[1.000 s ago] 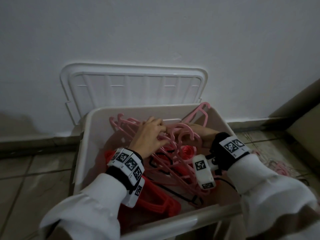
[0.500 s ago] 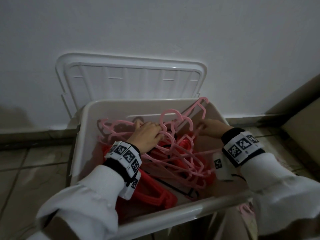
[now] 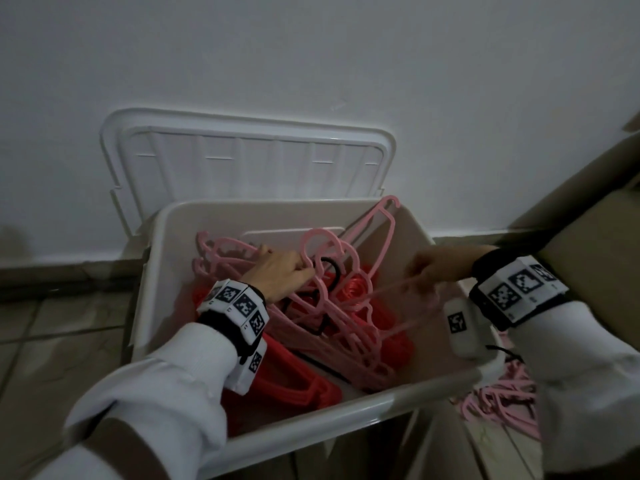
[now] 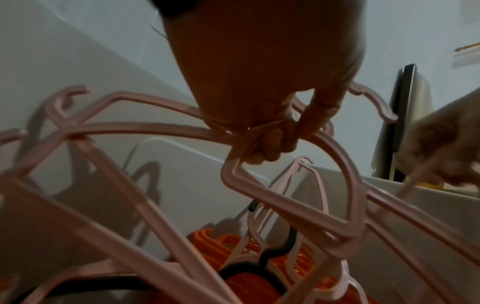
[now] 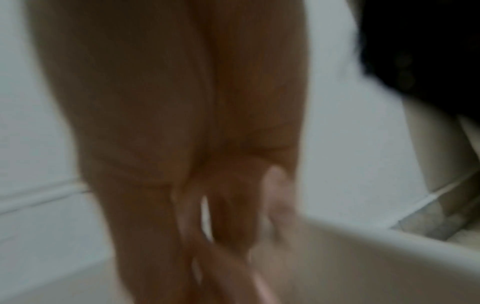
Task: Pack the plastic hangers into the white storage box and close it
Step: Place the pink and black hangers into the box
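Inside the white storage box [image 3: 162,271], at my 12 o'clock, my left hand [image 3: 280,277] curls its fingers [image 4: 270,142] tight around a tangle of pink hangers [image 3: 346,306] lying over red hangers [image 3: 304,382]. Toward 2 o'clock, my right hand [image 3: 440,268] pinches a thin pink bar, motion-blurred. Beyond, at 12, the lid [image 3: 242,157] leans upright against the wall [image 3: 311,64].
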The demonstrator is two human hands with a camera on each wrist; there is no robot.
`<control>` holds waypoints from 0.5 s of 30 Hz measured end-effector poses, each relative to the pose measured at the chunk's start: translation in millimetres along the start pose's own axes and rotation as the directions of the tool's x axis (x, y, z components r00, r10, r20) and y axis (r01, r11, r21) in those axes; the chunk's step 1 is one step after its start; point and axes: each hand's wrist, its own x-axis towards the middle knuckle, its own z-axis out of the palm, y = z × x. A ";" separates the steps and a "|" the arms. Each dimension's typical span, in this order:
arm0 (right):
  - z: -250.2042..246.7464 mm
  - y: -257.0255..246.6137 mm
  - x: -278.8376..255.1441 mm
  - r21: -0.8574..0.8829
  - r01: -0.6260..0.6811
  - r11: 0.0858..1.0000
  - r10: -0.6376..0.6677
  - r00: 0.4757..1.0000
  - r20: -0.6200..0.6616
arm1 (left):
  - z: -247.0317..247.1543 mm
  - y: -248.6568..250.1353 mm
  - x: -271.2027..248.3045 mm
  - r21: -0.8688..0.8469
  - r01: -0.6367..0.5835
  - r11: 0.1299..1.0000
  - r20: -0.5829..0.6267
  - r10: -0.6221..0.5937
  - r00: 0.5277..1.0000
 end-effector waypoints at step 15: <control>-15.5 -75.6 0.6 0.634 0.598 0.490 -0.254 0.794 -0.553 | -0.2 3.7 1.8 0.075 -0.041 0.996 -0.109 0.049 0.993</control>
